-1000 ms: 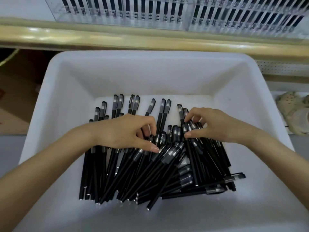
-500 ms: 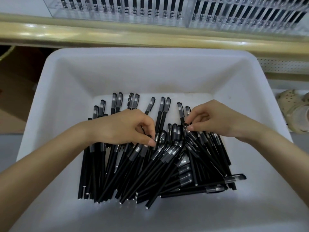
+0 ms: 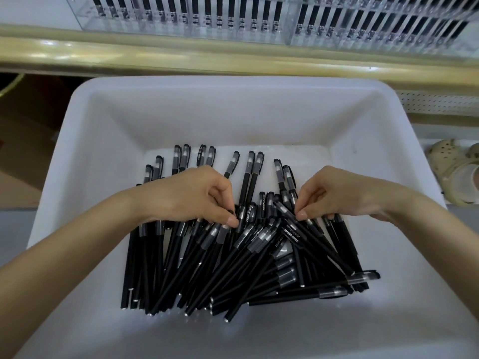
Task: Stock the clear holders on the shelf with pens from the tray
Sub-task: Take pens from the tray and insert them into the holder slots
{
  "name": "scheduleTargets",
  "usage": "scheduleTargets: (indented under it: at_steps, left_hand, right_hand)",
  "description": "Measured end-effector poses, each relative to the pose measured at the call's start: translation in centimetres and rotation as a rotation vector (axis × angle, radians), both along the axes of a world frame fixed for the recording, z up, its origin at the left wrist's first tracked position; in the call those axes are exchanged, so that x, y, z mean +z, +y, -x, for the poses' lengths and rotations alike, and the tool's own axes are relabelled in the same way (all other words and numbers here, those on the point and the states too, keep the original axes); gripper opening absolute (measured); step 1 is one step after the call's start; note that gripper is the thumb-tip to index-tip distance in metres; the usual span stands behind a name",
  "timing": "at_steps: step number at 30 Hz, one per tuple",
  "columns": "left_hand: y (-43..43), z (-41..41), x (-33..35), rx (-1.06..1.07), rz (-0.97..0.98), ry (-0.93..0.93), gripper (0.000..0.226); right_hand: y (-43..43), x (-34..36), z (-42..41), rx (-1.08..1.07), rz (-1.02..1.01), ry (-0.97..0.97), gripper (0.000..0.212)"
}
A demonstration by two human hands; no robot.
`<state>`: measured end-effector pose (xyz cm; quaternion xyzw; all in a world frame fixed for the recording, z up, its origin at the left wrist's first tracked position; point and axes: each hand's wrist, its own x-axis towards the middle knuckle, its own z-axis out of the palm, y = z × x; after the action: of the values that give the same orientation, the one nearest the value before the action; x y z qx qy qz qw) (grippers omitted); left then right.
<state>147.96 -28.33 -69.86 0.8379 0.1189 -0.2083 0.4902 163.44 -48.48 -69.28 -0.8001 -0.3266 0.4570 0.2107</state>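
Pinching pens in the tray are left hand and right hand fingers.

One camera, worn on the head, looks forward and steeply down into the tray from close above its near side. The tray fills most of the frame, with the pens mid-frame and its near rim cut off at the bottom edge. Beyond its far rim the shelf and holders cross the top, bowed by the wide lens. A shoe shows to its right.
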Motion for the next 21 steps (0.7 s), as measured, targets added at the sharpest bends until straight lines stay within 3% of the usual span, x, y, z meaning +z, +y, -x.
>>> scheduleTargets:
  at_steps: [4, 8, 16, 21]
  left_hand:
    - [0.3, 0.0, 0.7, 0.061, 0.019, -0.032, 0.014]
    - [1.4, 0.1, 2.0, 0.228, 0.225, -0.081, 0.016]
    - [5.7, -0.3, 5.9, 0.649, 0.364, -0.418, 0.025]
    - [8.2, 0.1, 9.0, 0.802, 0.424, -0.644, 0.034]
  right_hand:
    - [0.1, 0.8, 0.1, 0.010, -0.006, 0.017, 0.017]
    - [0.4, 3.0, -0.6, -0.018, -0.110, 0.093, 0.029]
    - [4.9, 7.2, -0.7, -0.195, -0.509, 0.165, 0.024]
    - [10.2, 10.0, 0.7, -0.135, -0.683, 0.087, 0.026]
